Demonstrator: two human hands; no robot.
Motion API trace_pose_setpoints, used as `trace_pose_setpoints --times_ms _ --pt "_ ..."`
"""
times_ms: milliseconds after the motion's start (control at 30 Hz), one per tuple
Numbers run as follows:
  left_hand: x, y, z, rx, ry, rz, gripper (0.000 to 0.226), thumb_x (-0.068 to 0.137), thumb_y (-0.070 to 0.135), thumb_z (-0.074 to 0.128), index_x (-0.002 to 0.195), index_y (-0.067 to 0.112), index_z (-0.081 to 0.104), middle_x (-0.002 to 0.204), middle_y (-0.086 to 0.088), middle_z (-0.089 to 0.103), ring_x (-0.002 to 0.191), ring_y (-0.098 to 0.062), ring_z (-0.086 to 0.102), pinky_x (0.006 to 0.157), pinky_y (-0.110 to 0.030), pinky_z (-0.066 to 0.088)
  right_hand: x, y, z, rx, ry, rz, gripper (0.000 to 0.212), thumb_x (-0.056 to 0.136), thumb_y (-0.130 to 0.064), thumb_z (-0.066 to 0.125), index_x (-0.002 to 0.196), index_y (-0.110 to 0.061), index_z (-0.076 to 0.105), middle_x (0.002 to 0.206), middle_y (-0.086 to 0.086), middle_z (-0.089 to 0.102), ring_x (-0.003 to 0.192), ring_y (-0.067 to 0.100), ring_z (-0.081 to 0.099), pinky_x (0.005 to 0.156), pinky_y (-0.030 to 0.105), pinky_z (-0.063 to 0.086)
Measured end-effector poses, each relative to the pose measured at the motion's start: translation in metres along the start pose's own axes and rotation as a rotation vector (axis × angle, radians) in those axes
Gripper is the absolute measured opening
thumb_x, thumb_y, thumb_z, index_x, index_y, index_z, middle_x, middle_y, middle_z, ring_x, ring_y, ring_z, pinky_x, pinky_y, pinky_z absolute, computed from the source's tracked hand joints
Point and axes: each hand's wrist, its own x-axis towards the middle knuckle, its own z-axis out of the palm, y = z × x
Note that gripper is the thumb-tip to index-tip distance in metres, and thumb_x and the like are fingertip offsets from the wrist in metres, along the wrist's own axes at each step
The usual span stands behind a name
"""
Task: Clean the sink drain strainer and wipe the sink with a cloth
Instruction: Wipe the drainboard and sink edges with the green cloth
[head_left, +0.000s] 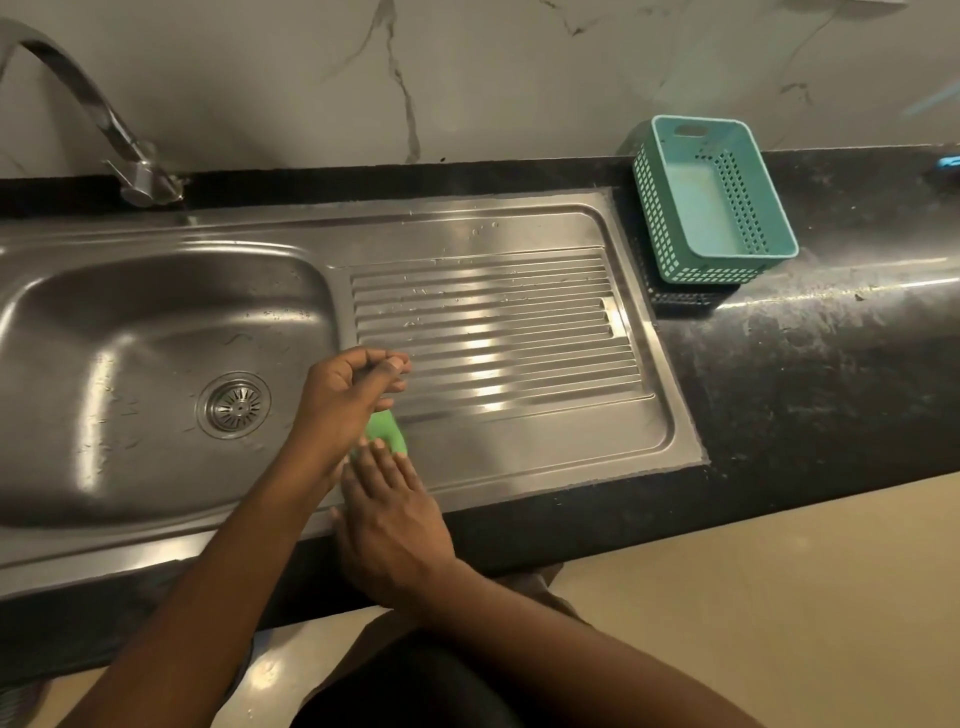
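Observation:
The steel sink (156, 291) has a round drain strainer (234, 405) seated in the bottom of its basin. A small green cloth (388, 432) lies on the flat front of the drainboard (519, 332), just right of the basin. My left hand (348, 387) hovers over the cloth's far side and hides part of it. Its fingers are curled with the thumb against the fingertips, and nothing shows in them. My right hand (389, 519) reaches over the counter's front edge, flat, with its fingertips resting on the cloth's near edge.
A curved tap (104, 119) rises at the back left of the sink. A teal plastic basket (670, 244) stands on a black mat on the dark counter (805, 364), right of the drainboard. A marble wall runs behind.

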Motion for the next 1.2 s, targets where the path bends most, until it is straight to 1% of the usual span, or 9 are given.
trace_pose_setpoints --times_ms 100,167,233,333,400,467,667,933,1200 --pt "0.002 0.003 0.006 0.013 -0.008 0.004 0.013 0.102 0.02 0.066 0.106 0.02 0.078 0.109 -0.003 0.082 0.106 -0.025 0.077 0.092 -0.039 0.059 -0.007 0.032 -0.016 -0.116 0.008 -0.183 0.058 0.113 -0.042 0.028 0.164 -0.015 0.026 0.172 0.01 0.02 0.161 0.025 0.012 0.132 0.043 0.007" --pt "0.006 0.006 0.011 0.014 -0.01 0.007 0.012 0.101 0.02 0.067 0.105 0.02 0.078 0.108 -0.003 0.082 0.107 -0.028 0.077 0.092 -0.041 0.058 -0.026 0.068 -0.026 -0.172 0.035 -0.213 0.053 0.112 -0.038 0.036 0.161 -0.016 0.036 0.169 0.008 0.032 0.158 0.024 0.025 0.131 0.04 0.012" --pt "0.01 0.008 0.014 0.023 -0.025 0.027 0.012 0.101 0.023 0.067 0.104 0.023 0.079 0.107 -0.001 0.083 0.105 -0.026 0.077 0.093 -0.042 0.059 -0.053 0.111 -0.037 -0.196 0.071 -0.109 0.052 0.112 -0.04 0.037 0.159 -0.019 0.042 0.167 0.005 0.037 0.156 0.02 0.031 0.131 0.034 0.009" --pt "0.014 0.009 0.019 0.044 -0.057 0.045 0.013 0.1 0.028 0.068 0.104 0.027 0.08 0.109 0.002 0.082 0.104 -0.02 0.078 0.093 -0.042 0.06 -0.102 0.185 -0.062 -0.277 0.143 0.179 0.054 0.111 -0.047 0.027 0.157 -0.025 0.044 0.165 0.0 0.04 0.155 0.013 0.033 0.127 0.027 -0.001" --pt "0.016 0.009 0.027 0.048 -0.078 0.046 0.013 0.1 0.029 0.068 0.104 0.03 0.081 0.109 0.003 0.082 0.104 -0.019 0.078 0.094 -0.043 0.061 -0.135 0.231 -0.085 -0.32 0.152 0.335 0.055 0.112 -0.047 0.019 0.159 -0.026 0.039 0.166 -0.002 0.037 0.156 0.011 0.029 0.129 0.03 0.003" --pt "0.018 0.009 0.035 0.047 -0.096 0.041 0.013 0.1 0.029 0.068 0.104 0.029 0.081 0.109 0.002 0.082 0.104 -0.019 0.078 0.096 -0.044 0.061 -0.152 0.259 -0.099 -0.381 0.119 0.383 0.057 0.113 -0.048 0.014 0.163 -0.025 0.029 0.169 -0.002 0.03 0.159 0.012 0.018 0.131 0.037 0.005" --pt "0.019 0.011 0.046 0.034 -0.095 0.046 0.015 0.101 0.028 0.067 0.108 0.024 0.08 0.109 0.002 0.082 0.103 -0.019 0.078 0.095 -0.043 0.06 -0.136 0.268 -0.102 -0.402 0.105 0.469 0.062 0.112 -0.046 0.005 0.167 -0.017 0.006 0.174 0.002 0.005 0.161 0.017 -0.004 0.132 0.046 0.001" --pt "0.021 0.021 0.041 0.03 -0.066 0.046 0.014 0.101 0.026 0.067 0.107 0.024 0.08 0.108 0.002 0.083 0.103 -0.02 0.078 0.096 -0.045 0.06 -0.064 0.28 -0.129 -0.266 0.131 0.506 0.072 0.108 -0.059 0.005 0.166 -0.018 -0.007 0.173 -0.001 -0.012 0.159 0.016 -0.017 0.13 0.047 -0.008" --pt "0.019 0.032 0.027 -0.01 0.002 0.046 0.014 0.101 0.022 0.067 0.107 0.018 0.079 0.107 -0.002 0.083 0.106 -0.027 0.077 0.092 -0.04 0.059 -0.119 0.249 -0.099 -0.158 0.205 0.504 0.062 0.111 -0.043 0.019 0.167 -0.02 0.005 0.173 -0.001 0.002 0.161 0.015 0.0 0.132 0.04 0.004"
